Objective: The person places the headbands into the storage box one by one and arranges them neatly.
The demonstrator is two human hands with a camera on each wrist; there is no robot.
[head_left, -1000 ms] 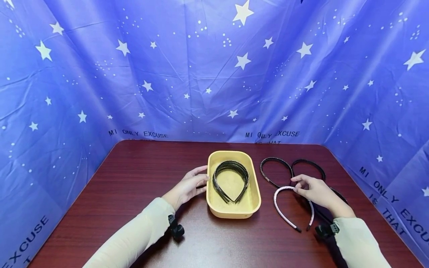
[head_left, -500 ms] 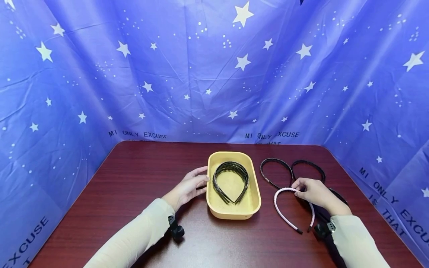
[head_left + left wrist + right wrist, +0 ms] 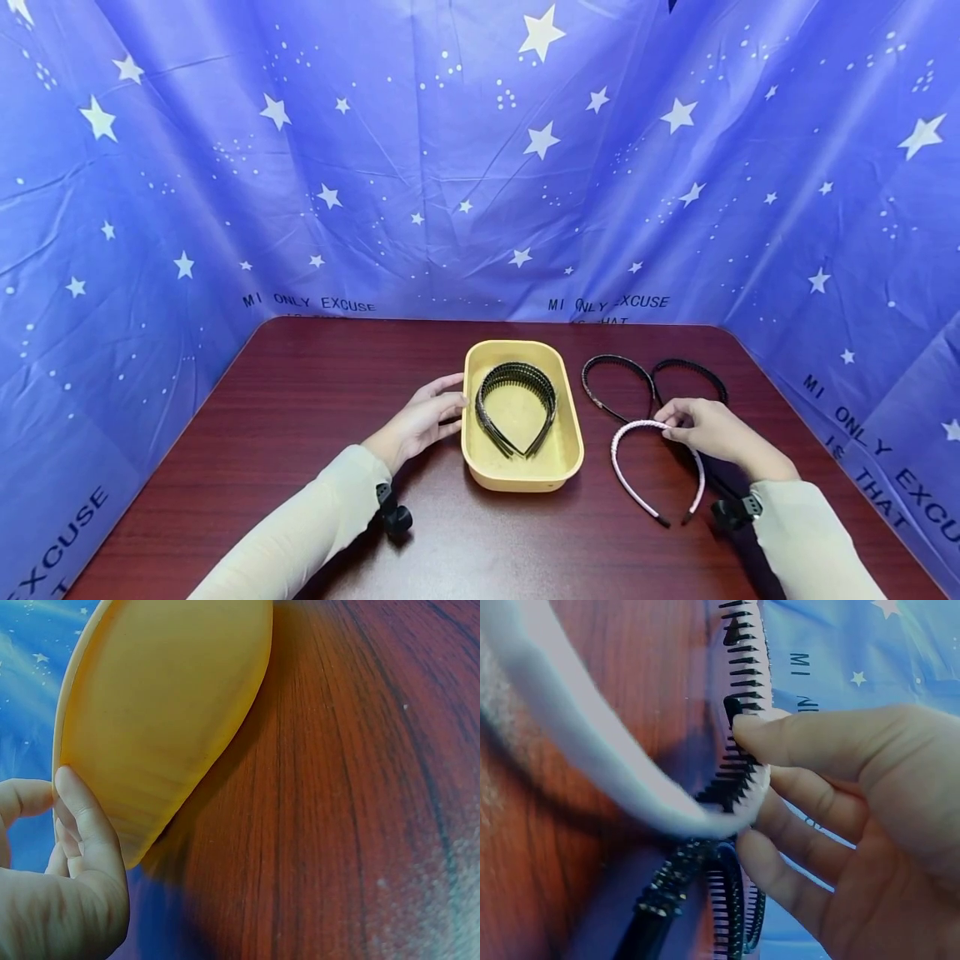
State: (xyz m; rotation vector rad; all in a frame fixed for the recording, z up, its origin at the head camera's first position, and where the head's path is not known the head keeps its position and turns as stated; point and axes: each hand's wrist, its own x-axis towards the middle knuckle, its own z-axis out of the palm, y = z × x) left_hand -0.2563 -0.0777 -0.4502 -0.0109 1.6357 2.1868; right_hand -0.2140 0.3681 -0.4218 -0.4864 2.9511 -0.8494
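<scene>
A yellow tray (image 3: 576,417) holds several black headbands (image 3: 483,410) nested in a stack. My left hand (image 3: 420,422) touches the tray's left side with extended fingers; in the left wrist view the hand (image 3: 67,892) has its fingertips at the rim and outer wall (image 3: 169,697). With thumb and fingers, my right hand (image 3: 708,427) pinches the pale pink headband (image 3: 625,475) at the right of its arch. The right wrist view shows this hand (image 3: 855,780) by the pale band (image 3: 622,776), whose gripped part is partly hidden, with a black toothed headband (image 3: 744,661) close behind.
Right of the tray, a black headband (image 3: 587,385) and another black one (image 3: 708,368) lie on the dark red table (image 3: 315,375). More black headband parts are partly covered by my right hand. A blue star-patterned cloth (image 3: 420,150) surrounds the table's back and sides.
My right hand's fingers have closed on the pink headband, whose ends have shifted slightly toward the near edge. The left hand and tray have hardly moved.
</scene>
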